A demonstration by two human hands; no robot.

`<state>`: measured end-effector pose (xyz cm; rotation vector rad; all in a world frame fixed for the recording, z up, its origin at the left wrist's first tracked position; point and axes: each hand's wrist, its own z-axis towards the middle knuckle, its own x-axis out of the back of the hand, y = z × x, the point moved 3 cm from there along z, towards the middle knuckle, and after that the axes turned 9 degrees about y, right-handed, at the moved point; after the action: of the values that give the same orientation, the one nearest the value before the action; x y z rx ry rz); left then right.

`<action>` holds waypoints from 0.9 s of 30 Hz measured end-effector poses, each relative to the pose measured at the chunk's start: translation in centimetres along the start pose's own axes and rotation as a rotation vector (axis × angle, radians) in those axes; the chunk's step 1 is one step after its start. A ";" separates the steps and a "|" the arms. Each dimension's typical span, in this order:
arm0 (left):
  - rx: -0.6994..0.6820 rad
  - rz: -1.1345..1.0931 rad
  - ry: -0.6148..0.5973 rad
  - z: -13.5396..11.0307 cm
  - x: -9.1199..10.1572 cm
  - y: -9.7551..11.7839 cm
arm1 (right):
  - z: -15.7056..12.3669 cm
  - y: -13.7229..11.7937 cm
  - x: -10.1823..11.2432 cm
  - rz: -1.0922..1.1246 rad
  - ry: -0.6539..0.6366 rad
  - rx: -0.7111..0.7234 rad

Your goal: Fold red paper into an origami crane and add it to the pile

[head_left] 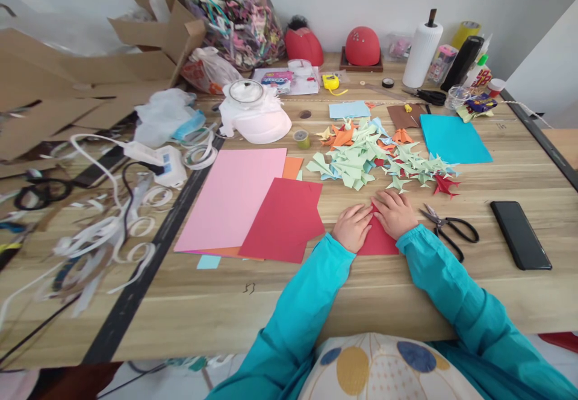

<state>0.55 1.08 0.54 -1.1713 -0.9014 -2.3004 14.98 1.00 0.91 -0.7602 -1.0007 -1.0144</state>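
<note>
A red sheet of paper (378, 243) lies on the worktop (203, 315) under the left hand (352, 228) and right hand (395, 214), both equally near. Its uncovered part extends from the fingers toward the body; its long axis is hidden. The fingers sit close together, pressed down; whether they pinch it, I cannot tell.

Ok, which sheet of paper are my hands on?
The small red paper under your left hand and right hand; the other red sheet lies left of them, overlapping the pink sheet.
</note>
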 end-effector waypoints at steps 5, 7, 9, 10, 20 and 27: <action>0.007 -0.009 -0.012 0.0 0.0 0.0 | 0.1 -0.1 0.1 -0.005 -0.010 -0.004; 0.011 -0.009 -0.014 0.1 0.0 0.1 | 0.1 -0.2 0.1 -0.015 -0.013 -0.002; 0.014 -0.010 -0.014 0.1 0.0 0.1 | 0.1 -0.2 0.1 -0.020 -0.013 0.000; 0.014 -0.010 -0.013 0.1 0.0 0.1 | 0.1 -0.2 0.1 -0.021 -0.013 -0.001; 0.004 0.013 -0.009 0.1 -0.2 0.0 | 0.2 -0.1 0.1 -0.001 0.008 -0.039; 0.000 0.034 -0.021 0.2 -0.2 0.1 | 0.1 -0.4 0.4 -0.006 0.018 -0.003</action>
<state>0.87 1.16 0.46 -1.2034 -0.8823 -2.2649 14.71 0.80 1.34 -0.7498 -0.9864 -1.0261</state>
